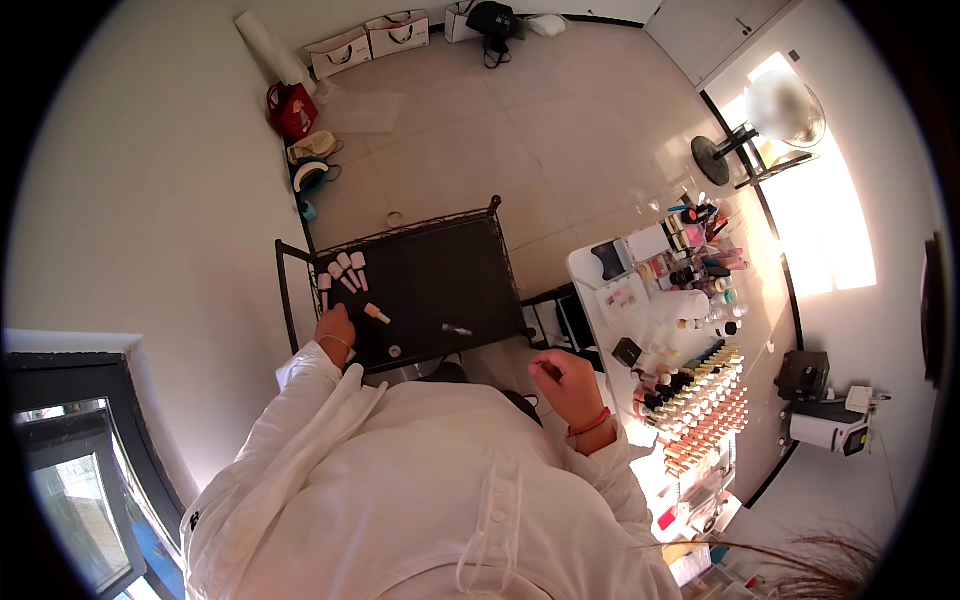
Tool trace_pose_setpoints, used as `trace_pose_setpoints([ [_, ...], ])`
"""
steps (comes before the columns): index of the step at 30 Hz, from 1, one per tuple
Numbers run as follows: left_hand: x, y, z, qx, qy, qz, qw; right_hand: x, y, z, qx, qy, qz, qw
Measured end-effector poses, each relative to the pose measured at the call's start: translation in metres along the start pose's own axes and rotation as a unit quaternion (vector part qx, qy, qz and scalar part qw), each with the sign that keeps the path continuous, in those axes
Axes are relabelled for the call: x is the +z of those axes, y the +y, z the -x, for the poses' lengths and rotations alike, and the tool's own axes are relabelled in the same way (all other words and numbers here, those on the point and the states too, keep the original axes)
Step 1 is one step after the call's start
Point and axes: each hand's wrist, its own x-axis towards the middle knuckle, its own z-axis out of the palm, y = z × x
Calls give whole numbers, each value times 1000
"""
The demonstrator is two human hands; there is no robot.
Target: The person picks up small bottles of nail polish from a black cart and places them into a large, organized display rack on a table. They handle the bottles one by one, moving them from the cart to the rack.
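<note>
My left hand (335,330) is at the left edge of a dark table (442,277), by the lower end of a pink-capped bottle (325,282); whether its fingers hold anything cannot be told. Several more pale pink bottles (349,270) lie beside it near the table's far left corner. A separate pink bottle with a light cap (377,313) lies right of my left hand. A small round item (395,351) and a small clear item (457,329) are near the front edge. My right hand (564,382), fingers curled, is in the air between the dark table and the white table.
To the right, a white table (611,337) carries rows of nail polish bottles (705,420), jars and brushes. A metal rail (281,300) rises at the dark table's left. A pedestal fan (780,109) stands against the right wall. Bags (397,34) line the far wall.
</note>
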Motion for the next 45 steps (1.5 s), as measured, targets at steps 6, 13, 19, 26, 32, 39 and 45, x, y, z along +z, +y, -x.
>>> trace_pose_setpoints([
  [6, -63, 46, 13, 102, 20, 92, 990, 19, -11, -17, -21, -40, 1, 999],
  [13, -159, 167, 88, 424, -29, 212, 880, 56, -45, -45, -161, -74, 68, 982],
  [19, -181, 199, 109, 567, -44, 244, 785, 62, -52, -48, -215, -86, 127, 964],
  [26, -79, 115, 18, 246, -19, 248, 937, 48, -34, -38, -94, 15, 42, 995],
  [32, 1, 3, -44, -84, -41, 25, 995, 32, -19, -30, -39, 54, -26, 997],
  [39, 27, -5, -52, -138, -35, -6, 990, 24, -23, -23, -28, 76, -8, 997],
  [45, 34, -15, -50, -114, -53, -5, 992, 11, -14, -17, 37, 88, -175, 980],
])
